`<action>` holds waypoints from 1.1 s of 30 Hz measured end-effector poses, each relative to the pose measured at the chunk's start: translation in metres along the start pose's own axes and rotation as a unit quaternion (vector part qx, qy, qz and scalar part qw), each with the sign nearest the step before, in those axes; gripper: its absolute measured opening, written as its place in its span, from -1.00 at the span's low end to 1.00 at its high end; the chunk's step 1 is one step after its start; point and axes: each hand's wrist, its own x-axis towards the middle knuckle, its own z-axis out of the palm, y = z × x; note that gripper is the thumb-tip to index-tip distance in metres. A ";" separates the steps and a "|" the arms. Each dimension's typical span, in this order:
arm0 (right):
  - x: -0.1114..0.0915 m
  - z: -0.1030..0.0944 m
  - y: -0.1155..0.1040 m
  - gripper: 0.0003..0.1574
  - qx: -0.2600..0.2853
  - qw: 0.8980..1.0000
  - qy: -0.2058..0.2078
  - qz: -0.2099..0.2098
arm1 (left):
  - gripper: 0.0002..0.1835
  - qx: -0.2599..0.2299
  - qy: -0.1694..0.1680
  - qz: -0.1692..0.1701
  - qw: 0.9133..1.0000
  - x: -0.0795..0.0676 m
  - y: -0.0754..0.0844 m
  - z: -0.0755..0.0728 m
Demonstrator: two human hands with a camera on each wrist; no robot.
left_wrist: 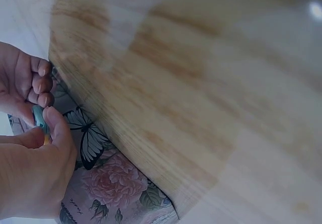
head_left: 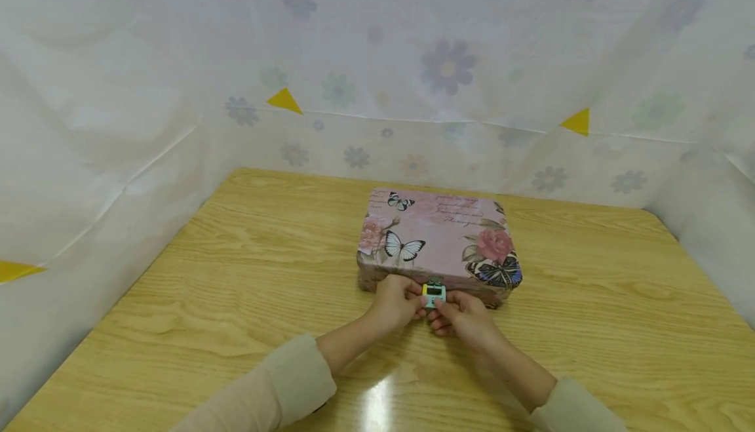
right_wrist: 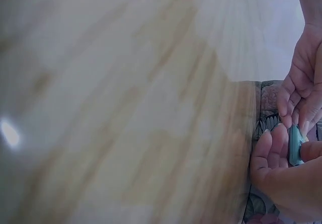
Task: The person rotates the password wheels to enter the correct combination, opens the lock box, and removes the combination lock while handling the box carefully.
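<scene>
A small teal padlock (head_left: 434, 295) with a yellow left edge and a dark window is at the metal clasp on the front of a pink butterfly-and-rose box (head_left: 439, 232). Its left side is pinched between the thumb and fingers of my left hand (head_left: 396, 302). My right hand (head_left: 468, 319) grips the lower right, thumb on its face and fingers curled behind. In the left wrist view the padlock (left_wrist: 40, 119) shows between both hands. The right wrist view shows its teal side (right_wrist: 296, 144). Whether the shackle is locked is hidden.
The box stands with its lid down on a wood-grain table (head_left: 265, 255). White flowered sheeting (head_left: 377, 58) hangs behind and at both sides, with yellow triangles (head_left: 286, 101) on it. Light glares off the table's front.
</scene>
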 end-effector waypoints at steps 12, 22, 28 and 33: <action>0.000 0.001 -0.002 -0.67 -0.001 1.000 -0.014 0.009 | -0.89 0.004 -0.002 0.003 1.000 -0.001 0.001 -0.001; -0.002 -0.007 -0.002 -0.58 0.033 0.999 -0.031 0.022 | -0.88 0.001 -0.006 0.004 1.000 -0.002 0.001 -0.002; -0.001 -0.008 -0.001 -0.58 0.030 0.999 -0.034 0.017 | -0.88 -0.006 -0.009 0.004 1.000 -0.001 0.001 -0.001; -0.001 -0.007 -0.001 -0.62 0.018 0.999 -0.033 0.008 | -0.88 -0.011 -0.007 0.003 1.000 0.000 0.000 -0.001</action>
